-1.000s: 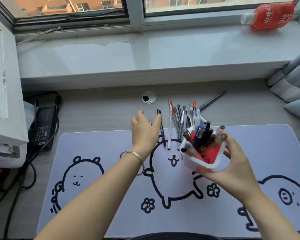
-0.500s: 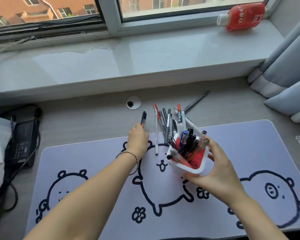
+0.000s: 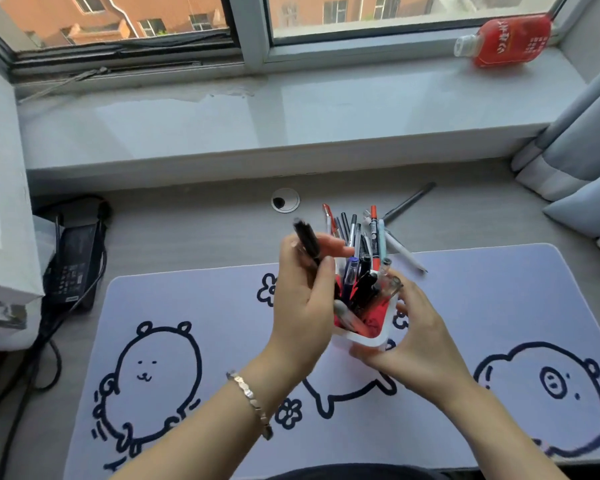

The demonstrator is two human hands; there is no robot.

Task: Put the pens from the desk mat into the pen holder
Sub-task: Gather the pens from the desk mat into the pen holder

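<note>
Holding black pen (image 3: 307,241) over white pen holder (image 3: 367,336).
Left hand (image 3: 303,299) fingers pinch the pen; right hand (image 3: 417,344) grips holder above desk mat (image 3: 194,292); loose pens (image 3: 357,230) lie at mat's far edge.

One pen holder (image 3: 368,336); one desk mat (image 3: 194,299); one red bottle (image 3: 510,39); two hands; loose pens too overlapped to count.

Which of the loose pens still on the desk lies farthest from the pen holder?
The dark grey pen, alone on the bare desk toward the windowsill, angled away from the cluster of pens behind the pen holder.
</note>
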